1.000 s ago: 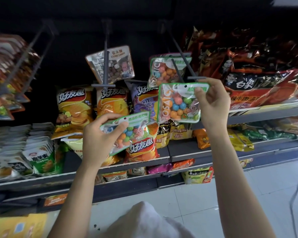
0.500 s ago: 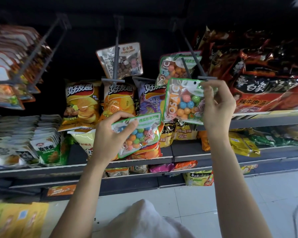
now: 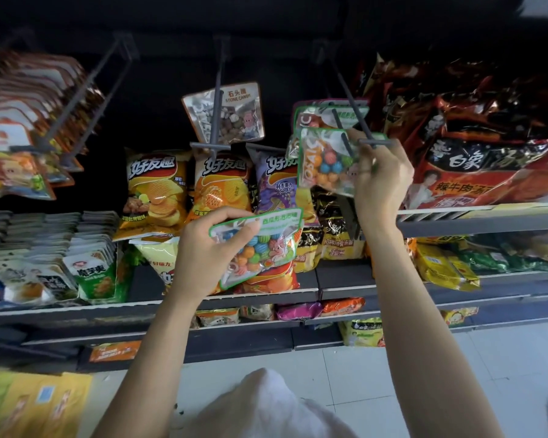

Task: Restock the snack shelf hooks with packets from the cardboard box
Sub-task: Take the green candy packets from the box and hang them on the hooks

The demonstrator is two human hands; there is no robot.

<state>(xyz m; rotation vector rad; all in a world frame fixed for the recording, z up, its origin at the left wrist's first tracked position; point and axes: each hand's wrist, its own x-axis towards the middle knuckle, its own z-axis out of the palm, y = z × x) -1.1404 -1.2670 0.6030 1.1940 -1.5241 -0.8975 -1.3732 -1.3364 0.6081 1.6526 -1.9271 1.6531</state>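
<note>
A person's right hand [image 3: 382, 181] pinches a green-edged candy packet [image 3: 326, 161] by its top edge, up against the front end of a grey metal hook [image 3: 355, 112]. Another packet [image 3: 329, 113] hangs further back on that hook. Below and left of the hook, the left hand [image 3: 209, 251] grips a second candy packet [image 3: 263, 245], fingers curled round it.

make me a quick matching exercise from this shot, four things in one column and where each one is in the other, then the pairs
Things:
1. stone candy packet
2. right hand
3. left hand
4. purple chip bag

Places:
A. holds a candy-ball packet low, in front of the chips
B. stands on the shelf below the hooks
C. hangs on the middle hook
D. holds a packet at the right hook's tip

Pairs: 1-C, 2-D, 3-A, 4-B
</note>
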